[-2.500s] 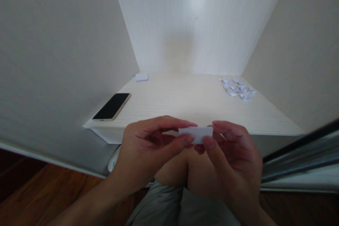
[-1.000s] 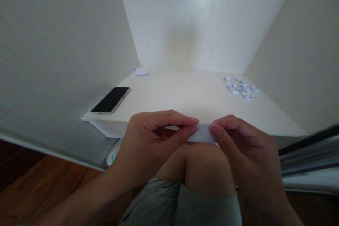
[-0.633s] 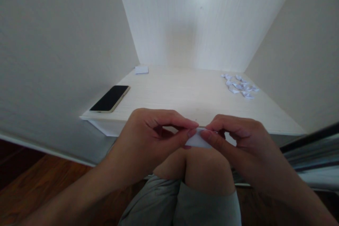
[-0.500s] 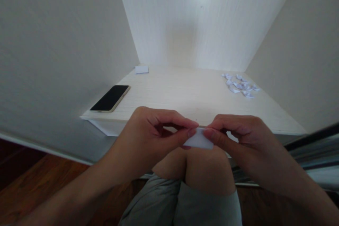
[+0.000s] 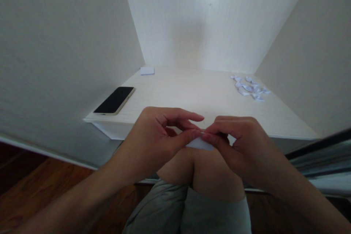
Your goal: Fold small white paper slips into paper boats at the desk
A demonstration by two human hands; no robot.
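pinching small white paper piece [image 5: 200, 144] in closed right hand [image 5: 242, 137] and left hand [image 5: 156, 131] with forefinger lifted, before pale wooden shelf [image 5: 175, 91], seemingly mid-fold, with twisted white paper bits [image 5: 248, 88] there apparently finished and flat white paper rectangle [image 5: 147, 71] apparently unworked.

left hand [image 5: 160, 133]; right hand [image 5: 244, 139]; both pinching white paper [image 5: 200, 144]; phone [image 5: 113, 101] left; twisted scraps [image 5: 248, 88] right

No legible txt, labels or brands; 0 nos. or signs readable.
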